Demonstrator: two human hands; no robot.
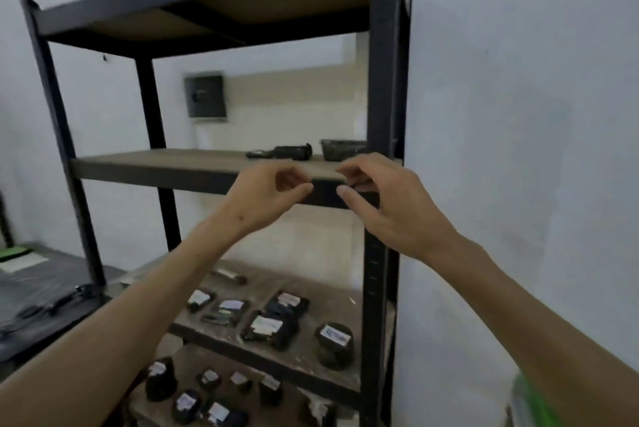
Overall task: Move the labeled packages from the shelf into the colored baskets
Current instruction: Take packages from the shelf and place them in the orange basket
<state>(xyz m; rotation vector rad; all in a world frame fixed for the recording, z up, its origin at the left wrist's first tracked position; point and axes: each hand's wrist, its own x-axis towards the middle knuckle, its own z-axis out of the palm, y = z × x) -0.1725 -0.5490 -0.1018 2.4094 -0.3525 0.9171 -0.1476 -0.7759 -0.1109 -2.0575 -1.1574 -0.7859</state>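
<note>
So both hands are up in front of the middle board of a dark metal shelf unit (380, 88). The left hand (266, 196) has its fingers loosely curled with nothing in them. The right hand (387, 205) is also half-curled, thumb sticking out toward the left one, empty as far as I can tell; it's blurry where it overlaps the shelf post, so can't say if it touches.

The labeled packages (268, 326) are lower down: dark bundles with white labels facing up. I count five on the board below the hands, mostly lying with their long sides running roughly left to right, and about six more on the one under that, some upright.

The middle board has a dark gadget (292, 152) and a dark tub (340, 149). Something green (532, 402) peeks in bottom right.
</note>
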